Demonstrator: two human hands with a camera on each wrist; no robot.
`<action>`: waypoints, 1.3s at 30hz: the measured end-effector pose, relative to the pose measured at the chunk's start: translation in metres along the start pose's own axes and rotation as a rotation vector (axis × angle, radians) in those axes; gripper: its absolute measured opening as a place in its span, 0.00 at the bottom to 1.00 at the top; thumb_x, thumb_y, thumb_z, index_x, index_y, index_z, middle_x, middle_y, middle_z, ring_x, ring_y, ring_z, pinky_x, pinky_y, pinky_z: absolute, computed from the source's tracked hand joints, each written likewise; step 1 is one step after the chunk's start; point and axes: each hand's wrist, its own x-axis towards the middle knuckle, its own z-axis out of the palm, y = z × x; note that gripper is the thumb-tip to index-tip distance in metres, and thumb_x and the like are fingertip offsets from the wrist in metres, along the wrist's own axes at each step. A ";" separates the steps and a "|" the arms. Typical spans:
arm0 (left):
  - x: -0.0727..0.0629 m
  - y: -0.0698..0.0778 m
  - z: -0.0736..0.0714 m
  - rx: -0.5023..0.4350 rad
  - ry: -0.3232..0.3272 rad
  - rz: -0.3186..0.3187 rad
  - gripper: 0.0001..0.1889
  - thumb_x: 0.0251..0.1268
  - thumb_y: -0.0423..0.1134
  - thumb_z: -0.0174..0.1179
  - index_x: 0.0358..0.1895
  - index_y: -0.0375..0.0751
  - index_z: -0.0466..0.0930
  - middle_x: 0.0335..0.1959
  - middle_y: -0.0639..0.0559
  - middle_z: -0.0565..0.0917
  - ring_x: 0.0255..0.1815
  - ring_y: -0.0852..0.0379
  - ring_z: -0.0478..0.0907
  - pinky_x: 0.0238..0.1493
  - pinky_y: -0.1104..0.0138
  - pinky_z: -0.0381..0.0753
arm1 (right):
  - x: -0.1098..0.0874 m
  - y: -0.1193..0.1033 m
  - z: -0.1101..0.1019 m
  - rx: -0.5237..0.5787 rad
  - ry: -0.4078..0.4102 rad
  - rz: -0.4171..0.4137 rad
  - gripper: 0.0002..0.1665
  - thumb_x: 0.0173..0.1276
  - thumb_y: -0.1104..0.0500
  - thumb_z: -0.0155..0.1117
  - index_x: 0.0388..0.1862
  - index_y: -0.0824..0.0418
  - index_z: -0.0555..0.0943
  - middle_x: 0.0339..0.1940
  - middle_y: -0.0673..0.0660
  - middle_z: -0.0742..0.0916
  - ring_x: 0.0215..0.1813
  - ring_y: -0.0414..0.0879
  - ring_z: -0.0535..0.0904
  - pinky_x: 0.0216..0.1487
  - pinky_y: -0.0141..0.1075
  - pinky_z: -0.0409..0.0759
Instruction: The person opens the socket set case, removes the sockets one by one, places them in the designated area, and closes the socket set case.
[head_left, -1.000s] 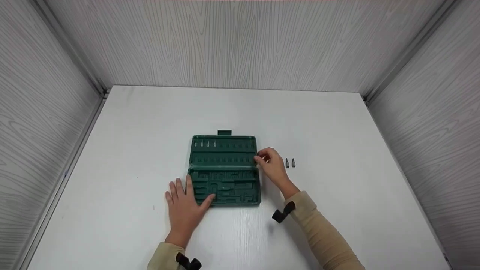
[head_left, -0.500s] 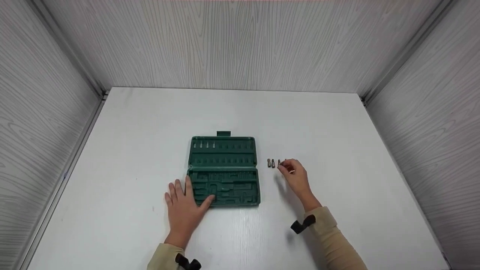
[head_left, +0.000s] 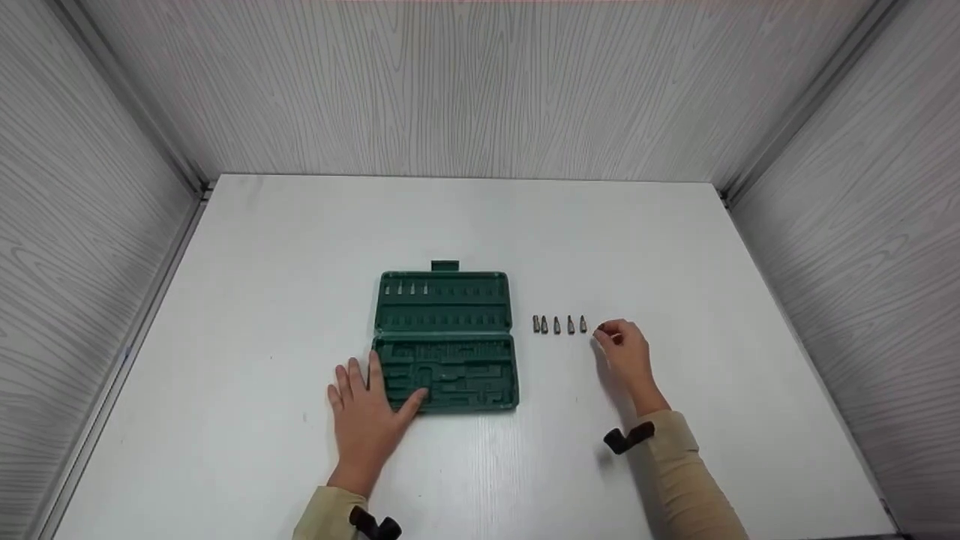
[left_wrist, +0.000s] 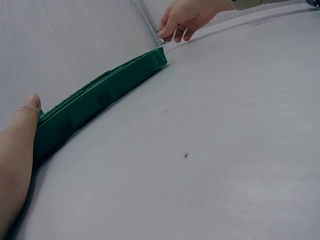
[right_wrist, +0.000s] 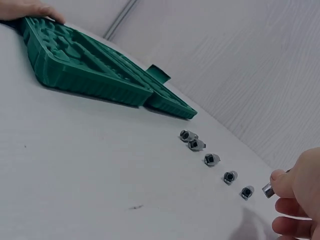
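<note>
My far left has a grained side panel [head_left: 82, 247] and then the white tabletop [head_left: 225, 337]. Moving right, I see a tan sleeve [head_left: 326, 514] with a black wrist mount [head_left: 375, 523], and beyond it the left hand [head_left: 367, 431], fingers straight and spread wide. The hand rests against the near left corner of the green case [head_left: 465, 410], index finger along its side, thumb over the front rim.

The case lies unfolded flat near the middle of the table, its latch tab [head_left: 445, 265] on the far edge. The far half has two rows of slots, and four small pale bits [head_left: 412, 289] sit at the left end of the farther row. The near half is moulded with recesses of many shapes.

Just right of the case, five short metal pieces [head_left: 556, 325] lie in a row on the tabletop — the first two close together, the other three apart. My right wrist view shows their dark hollow ends.

Past the fifth, the right hand [head_left: 626, 352] pinches one more metal piece [right_wrist: 268, 191] between thumb and index finger — tilted, and I can't tell whether it touches the table. The other fingers curl loosely below. Behind this hand comes its own black mount [head_left: 628, 437] and tan sleeve.
</note>
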 end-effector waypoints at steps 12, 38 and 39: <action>0.000 -0.001 -0.001 0.001 -0.031 -0.014 0.55 0.51 0.78 0.41 0.74 0.39 0.46 0.70 0.29 0.50 0.71 0.33 0.38 0.65 0.41 0.37 | 0.018 0.005 -0.003 -0.111 -0.103 0.026 0.11 0.68 0.62 0.56 0.42 0.70 0.78 0.42 0.63 0.77 0.45 0.55 0.73 0.45 0.44 0.71; 0.001 -0.001 0.001 -0.009 -0.011 -0.006 0.55 0.51 0.78 0.42 0.73 0.39 0.47 0.70 0.29 0.50 0.71 0.33 0.39 0.65 0.41 0.37 | 0.015 -0.002 -0.008 -0.036 -0.069 0.082 0.15 0.73 0.59 0.50 0.53 0.66 0.76 0.46 0.61 0.77 0.47 0.52 0.72 0.45 0.41 0.71; 0.001 -0.001 0.001 -0.008 -0.013 -0.006 0.55 0.51 0.78 0.41 0.73 0.39 0.47 0.70 0.29 0.50 0.71 0.34 0.39 0.65 0.41 0.37 | 0.014 -0.004 -0.008 -0.031 -0.067 0.084 0.15 0.73 0.59 0.50 0.52 0.65 0.76 0.46 0.61 0.77 0.47 0.52 0.71 0.45 0.41 0.71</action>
